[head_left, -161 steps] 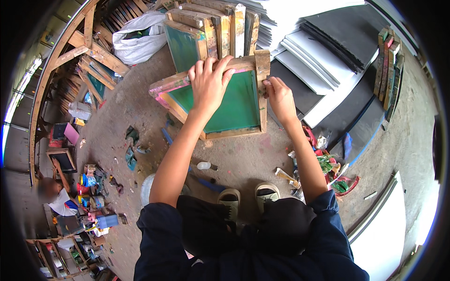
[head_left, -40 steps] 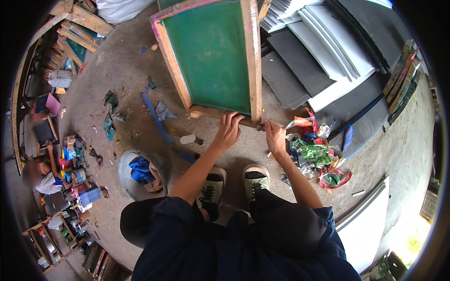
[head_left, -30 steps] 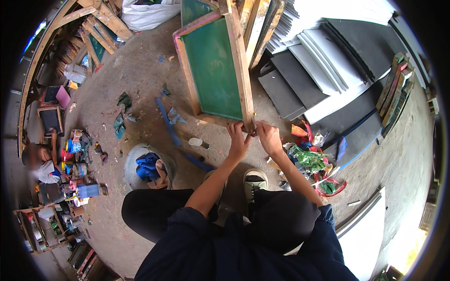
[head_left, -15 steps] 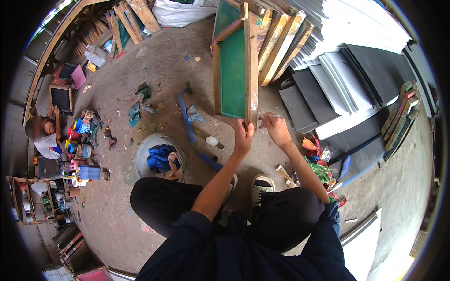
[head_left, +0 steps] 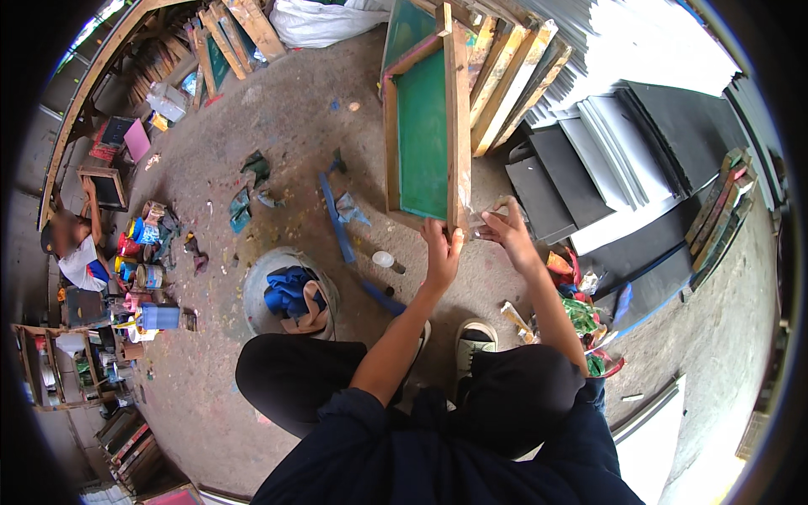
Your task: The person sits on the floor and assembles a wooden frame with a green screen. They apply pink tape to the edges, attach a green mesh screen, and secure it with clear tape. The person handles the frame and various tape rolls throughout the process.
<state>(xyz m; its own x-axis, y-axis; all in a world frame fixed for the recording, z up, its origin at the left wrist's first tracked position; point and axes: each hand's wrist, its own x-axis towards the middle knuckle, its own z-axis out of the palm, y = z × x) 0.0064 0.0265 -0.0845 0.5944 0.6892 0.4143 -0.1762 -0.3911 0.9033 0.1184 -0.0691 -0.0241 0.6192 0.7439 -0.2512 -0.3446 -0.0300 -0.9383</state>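
Note:
A wooden screen-printing frame with green mesh stands tilted on the floor in front of me. My left hand is closed on its near lower corner, thumb on the side rail. Just right of that corner, my right hand is closed in a pinch on a thin see-through strip, perhaps tape, beside the frame's outer edge. Whether the strip still sticks to the wood I cannot tell. More wooden frames lean in a row behind and to the right of this one.
A bucket with blue cloth stands left of my knees, near a small cup and blue strips. Black and white sheets are stacked at right, with crumpled wrappers nearer. At far left a person sits by paint pots.
My right hand has turned and its fingers have lifted slightly, the see-through strip still in the pinch. My left hand stays on the frame's corner. The person at left has moved a small frame.

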